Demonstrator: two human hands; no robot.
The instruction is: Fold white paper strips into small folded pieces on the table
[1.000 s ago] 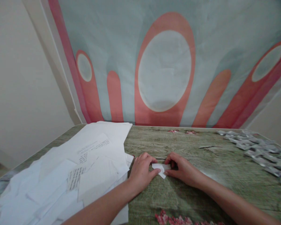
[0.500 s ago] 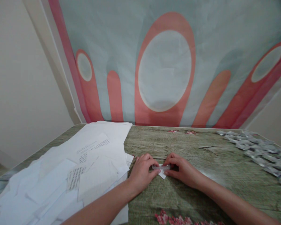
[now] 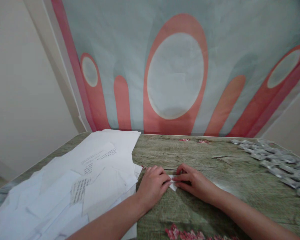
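A small folded piece of white paper [image 3: 173, 187] lies on the wood-patterned table between my two hands. My left hand [image 3: 153, 183] pinches its left side, thumb and fingers bent together. From the right, my right hand [image 3: 193, 182] grips the other side with thumb and forefinger, their tips nearly meeting the left fingertips. Only the paper's lower point and a bit of its upper edge show; the fingers cover the rest.
On the left spreads a large heap of white paper sheets [image 3: 112, 186], some with print. Rows of small folded paper pieces [image 3: 272, 163] lie along the right side of the table [image 3: 170, 153]. Behind the table hangs a patterned cloth [image 3: 175, 76].
The fingers have closed in over the paper's middle. A pale folded strip that spanned between the hands is now covered or pressed down. The arms have barely moved.
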